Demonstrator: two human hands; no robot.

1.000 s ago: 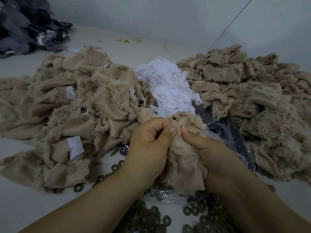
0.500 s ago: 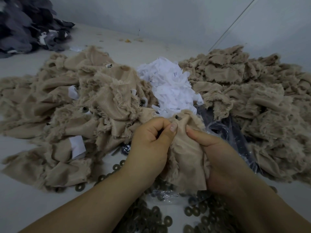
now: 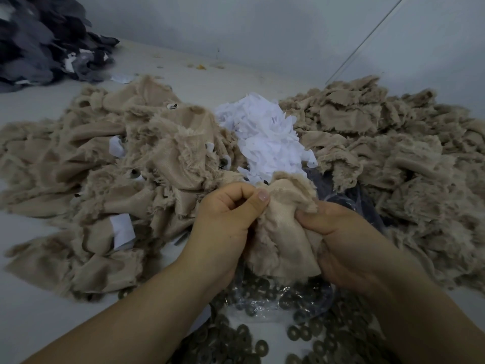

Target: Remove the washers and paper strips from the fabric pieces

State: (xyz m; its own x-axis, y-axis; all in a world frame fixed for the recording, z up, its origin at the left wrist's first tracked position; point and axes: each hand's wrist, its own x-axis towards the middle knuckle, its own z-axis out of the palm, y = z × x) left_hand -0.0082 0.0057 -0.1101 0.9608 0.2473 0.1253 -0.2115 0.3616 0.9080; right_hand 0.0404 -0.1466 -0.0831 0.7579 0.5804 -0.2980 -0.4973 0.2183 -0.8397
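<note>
Both my hands clamp one beige fabric piece [image 3: 282, 232] above the table: my left hand [image 3: 225, 219] pinches its upper edge between thumb and curled fingers, my right hand [image 3: 346, 240] bunches its right side in a closed grip. Loose washers [image 3: 262, 345] and a clear plastic bag [image 3: 262, 303] lie on the white table [image 3: 39, 324] just below. A heap of white paper strips [image 3: 267, 143] sits beyond my hands, between a left pile of fabric [image 3: 105, 179] with paper and washers showing in it and a right pile [image 3: 393, 158]. Dark grey fabric [image 3: 39, 40] is stacked at far left.
</note>
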